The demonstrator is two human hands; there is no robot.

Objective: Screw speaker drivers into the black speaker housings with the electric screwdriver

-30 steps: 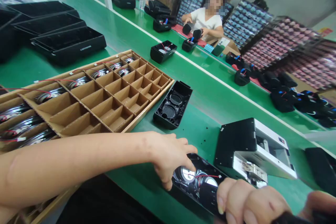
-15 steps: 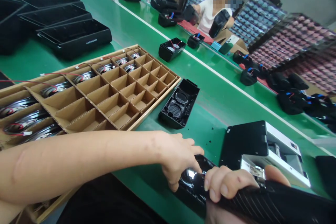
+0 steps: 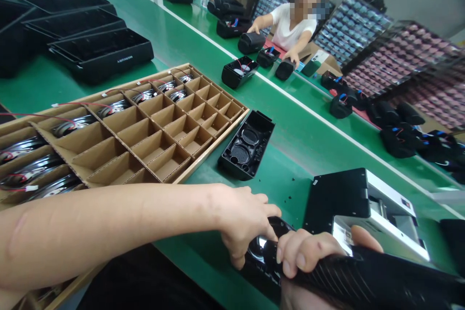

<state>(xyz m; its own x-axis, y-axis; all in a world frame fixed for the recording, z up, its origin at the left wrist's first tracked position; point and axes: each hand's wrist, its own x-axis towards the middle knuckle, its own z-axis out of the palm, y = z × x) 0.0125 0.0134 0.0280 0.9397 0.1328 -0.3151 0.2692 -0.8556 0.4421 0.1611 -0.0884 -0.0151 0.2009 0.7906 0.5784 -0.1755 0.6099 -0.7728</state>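
At the bench's near edge, my left hand (image 3: 247,225) is closed on the far end of a black speaker housing (image 3: 263,271), thumb and fingers gripping its sides. A shiny round speaker driver (image 3: 258,246) shows inside it. My right hand (image 3: 308,254) wraps round a thick black electric screwdriver (image 3: 363,271) with a ribbed grip, held low over the housing. Its tip is hidden behind my fingers. Beyond my left hand lies another open black housing (image 3: 247,145) with two round mesh grilles.
A cardboard-divided tray (image 3: 174,160) holds several drivers with red wires on the left. A black and silver screw feeder (image 3: 339,193) stands at right. Several black casings (image 3: 109,53) sit far left. Across the green bench, a co-worker (image 3: 294,29) handles black speakers.
My hands keep their grips, with the screwdriver shifting slightly left. Across the bench, the co-worker has lowered a raised black speaker, and both of their hands are now on speakers at bench level.
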